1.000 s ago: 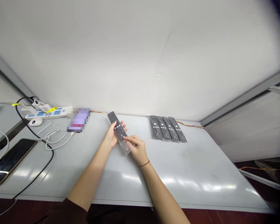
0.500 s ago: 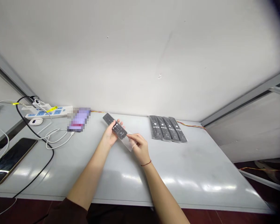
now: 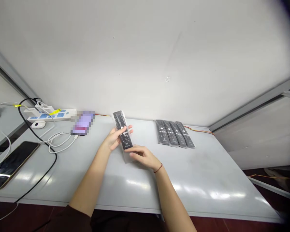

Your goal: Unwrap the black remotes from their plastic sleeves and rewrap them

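My left hand (image 3: 114, 139) holds a black remote control (image 3: 122, 129) from underneath, above the grey table (image 3: 91, 167). The remote sits inside a clear plastic sleeve (image 3: 127, 154) and points away from me toward the wall. My right hand (image 3: 143, 157) pinches the near, loose end of that sleeve, just below the remote. A red string circles my right wrist. Several more bagged remotes (image 3: 174, 133) lie side by side near the wall to the right, apart from both hands.
A white and blue power strip (image 3: 52, 115) with plugs lies at the back left, with a white puck (image 3: 38, 124), white cables (image 3: 56, 141), a black cable (image 3: 42, 175) and a blurred device (image 3: 83, 122). A dark phone (image 3: 11, 164) rests at the left edge.
The remote has swung from pointing left to pointing nearly straight at the wall and sits further inside the sleeve. My right hand has dropped nearer to me along the sleeve's end.
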A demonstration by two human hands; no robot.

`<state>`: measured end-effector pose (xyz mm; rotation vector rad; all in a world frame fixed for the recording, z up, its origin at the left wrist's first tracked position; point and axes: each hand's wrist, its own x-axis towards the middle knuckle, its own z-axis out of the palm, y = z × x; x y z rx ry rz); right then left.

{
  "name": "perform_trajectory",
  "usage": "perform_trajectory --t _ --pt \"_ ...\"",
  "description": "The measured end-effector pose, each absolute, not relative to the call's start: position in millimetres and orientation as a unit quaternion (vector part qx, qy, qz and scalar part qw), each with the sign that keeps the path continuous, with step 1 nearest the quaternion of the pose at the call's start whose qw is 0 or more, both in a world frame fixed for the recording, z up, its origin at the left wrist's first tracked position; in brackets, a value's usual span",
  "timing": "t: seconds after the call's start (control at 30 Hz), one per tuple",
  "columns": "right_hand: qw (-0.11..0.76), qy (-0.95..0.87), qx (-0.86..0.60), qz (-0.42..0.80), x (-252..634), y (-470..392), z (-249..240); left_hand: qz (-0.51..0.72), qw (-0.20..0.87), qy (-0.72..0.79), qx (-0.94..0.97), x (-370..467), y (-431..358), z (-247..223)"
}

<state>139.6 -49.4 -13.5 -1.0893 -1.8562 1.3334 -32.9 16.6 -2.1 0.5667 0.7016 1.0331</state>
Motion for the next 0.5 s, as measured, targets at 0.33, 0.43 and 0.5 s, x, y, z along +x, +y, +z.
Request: perform_trajectory --t 0.33,0.43,0.5 --pt "0.245 -0.738 -0.387 0.497 132.9 -54.5 -15.0 0.453 0.776 0.341 0.276 -27.8 8.9 4.9" --pt "0.240 -0.763 -0.380 0.464 129.6 -57.0 -13.2 0.440 0.776 0.346 0.292 -30.1 6.9 8.9" --pt "0.248 -0.782 -0.367 0.439 126.7 -58.2 -13.4 0.430 0.775 0.351 0.303 -32.0 6.4 10.8"
